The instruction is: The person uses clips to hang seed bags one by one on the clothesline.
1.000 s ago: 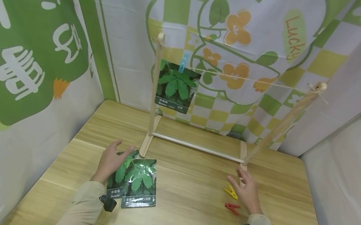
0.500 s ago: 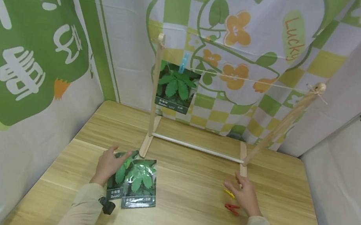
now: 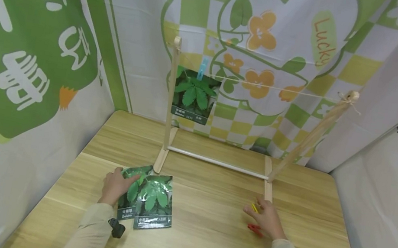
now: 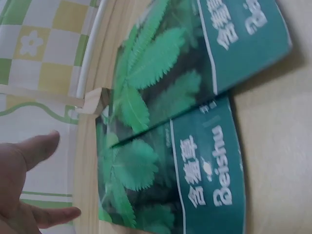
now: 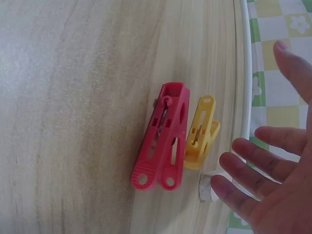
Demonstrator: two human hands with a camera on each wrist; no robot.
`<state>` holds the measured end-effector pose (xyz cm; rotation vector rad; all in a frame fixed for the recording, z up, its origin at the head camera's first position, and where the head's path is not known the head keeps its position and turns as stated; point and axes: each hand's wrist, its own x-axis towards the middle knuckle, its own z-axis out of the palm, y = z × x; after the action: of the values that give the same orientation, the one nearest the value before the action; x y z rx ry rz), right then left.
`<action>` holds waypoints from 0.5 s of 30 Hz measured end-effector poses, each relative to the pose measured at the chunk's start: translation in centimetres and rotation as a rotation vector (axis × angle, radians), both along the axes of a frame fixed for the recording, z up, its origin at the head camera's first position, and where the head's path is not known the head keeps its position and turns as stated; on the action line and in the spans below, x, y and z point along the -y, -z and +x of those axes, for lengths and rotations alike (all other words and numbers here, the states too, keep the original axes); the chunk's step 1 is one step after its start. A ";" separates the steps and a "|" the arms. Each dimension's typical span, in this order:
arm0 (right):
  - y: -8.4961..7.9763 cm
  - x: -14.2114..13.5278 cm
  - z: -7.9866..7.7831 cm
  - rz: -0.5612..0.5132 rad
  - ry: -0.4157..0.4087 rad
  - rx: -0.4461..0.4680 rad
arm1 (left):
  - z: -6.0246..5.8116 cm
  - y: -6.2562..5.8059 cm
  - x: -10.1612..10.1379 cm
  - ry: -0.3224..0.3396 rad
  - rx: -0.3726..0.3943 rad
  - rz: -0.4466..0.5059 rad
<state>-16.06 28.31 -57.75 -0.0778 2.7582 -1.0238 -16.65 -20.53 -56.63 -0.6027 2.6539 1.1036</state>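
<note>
From where I stand, the left hand is over the left edge of the rear seed packet, lower left of the head view, its fingers spread and gripping nothing. The right hand, lower right, is open too, fingers loose beside the yellow clip and red clip, which lie close together on the desk.

If the packet and a clip are to be picked up, I'd slip a fingertip under the packet's free left edge and draw it out leftward, since the front packet overlaps its right side. The yellow clip is best pinched by its handle ends, without nudging the red one.

The rack's right foot lies just past the right hand's fingers, and its left foot close by the packets' top edges; either could be bumped. Above, upper middle, a blue clip holds another packet on the string, by the left post.
</note>
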 end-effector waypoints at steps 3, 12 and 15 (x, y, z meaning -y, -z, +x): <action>0.2 -0.1 0.0 0.002 0.004 0.010 | 0.3 0.2 0.2 -0.011 0.019 -0.006; 0.8 0.0 -0.1 -0.017 0.027 0.054 | 0.2 0.5 0.4 -0.013 0.046 -0.049; 1.0 0.1 -0.1 -0.005 0.025 0.054 | 0.2 0.7 0.1 -0.021 0.048 -0.068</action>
<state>-16.19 28.20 -58.75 -0.0159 2.7142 -1.0237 -16.47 -20.63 -57.36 -0.6628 2.6586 0.9950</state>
